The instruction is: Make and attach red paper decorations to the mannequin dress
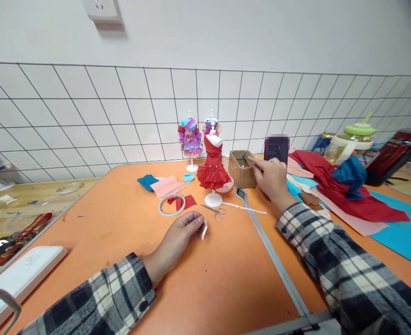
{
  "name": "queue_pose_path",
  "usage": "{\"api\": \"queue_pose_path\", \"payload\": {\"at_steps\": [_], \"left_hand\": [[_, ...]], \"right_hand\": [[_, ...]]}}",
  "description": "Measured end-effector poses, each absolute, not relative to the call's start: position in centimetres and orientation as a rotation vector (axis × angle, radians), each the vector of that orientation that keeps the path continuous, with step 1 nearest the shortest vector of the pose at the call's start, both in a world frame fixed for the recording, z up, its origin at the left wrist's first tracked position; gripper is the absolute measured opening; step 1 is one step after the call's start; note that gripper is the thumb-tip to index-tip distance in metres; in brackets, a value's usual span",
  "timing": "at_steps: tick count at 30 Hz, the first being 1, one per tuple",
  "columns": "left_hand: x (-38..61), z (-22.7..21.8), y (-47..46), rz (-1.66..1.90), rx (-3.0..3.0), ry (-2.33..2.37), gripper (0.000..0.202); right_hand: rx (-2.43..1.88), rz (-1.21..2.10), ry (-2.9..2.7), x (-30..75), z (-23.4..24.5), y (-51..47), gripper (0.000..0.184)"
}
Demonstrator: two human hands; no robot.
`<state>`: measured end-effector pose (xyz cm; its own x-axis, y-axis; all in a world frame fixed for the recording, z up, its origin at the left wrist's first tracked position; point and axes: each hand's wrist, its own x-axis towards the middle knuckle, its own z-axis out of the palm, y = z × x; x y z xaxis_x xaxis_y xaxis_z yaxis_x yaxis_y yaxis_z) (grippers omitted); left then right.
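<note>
- Orange tabletop [226,279], strewn with craft scraps: my left hand [180,232] rests at centre, fingers pinched shut on a short white strip [204,229].
- Far right, my right hand [270,179] reaches into a small cardboard box [242,174], fingertips closed on something I cannot make out.
- Between them stand a red-dressed mannequin [212,170], small scissors [216,212] and a tape roll [172,204].
- I judge a light, steady pinch keeps the strip flat and clear of the scissors.

Open orange tabletop [226,279] near us, clutter beyond

At twelve o'clock we meet the red-dressed mannequin [212,170], small steel scissors [216,212] and white tape ring [171,204]; at two o'clock, the brown cardboard box [242,175].
</note>
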<state>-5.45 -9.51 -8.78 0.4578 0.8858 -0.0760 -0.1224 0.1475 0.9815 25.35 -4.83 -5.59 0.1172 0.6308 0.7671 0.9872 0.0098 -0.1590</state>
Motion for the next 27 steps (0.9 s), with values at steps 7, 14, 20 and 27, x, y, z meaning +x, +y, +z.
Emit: {"api": "queue_pose_path", "payload": {"at_steps": [7,14,20,27], "left_hand": [[-5.4,-8.6,-9.7,0.796,1.347,0.85,0.024],[-5.4,-8.3,-9.7,0.779,1.384,0.847,0.026],[-5.4,-8.5,-9.6,0.776,1.396,0.855,0.025],[-5.5,-8.2,-9.8,0.774,1.424,0.849,0.027]], "right_hand": [[-1.663,-0.641,-1.663,24.9,-4.2,-3.8,0.054],[-1.64,-0.583,-1.571,26.0,-5.2,-4.1,0.032],[-1.668,-0.447,-1.576,24.9,-4.4,-5.2,0.045],[-1.33,-0.251,-1.614,20.0,-4.6,-9.1,0.033]]}}
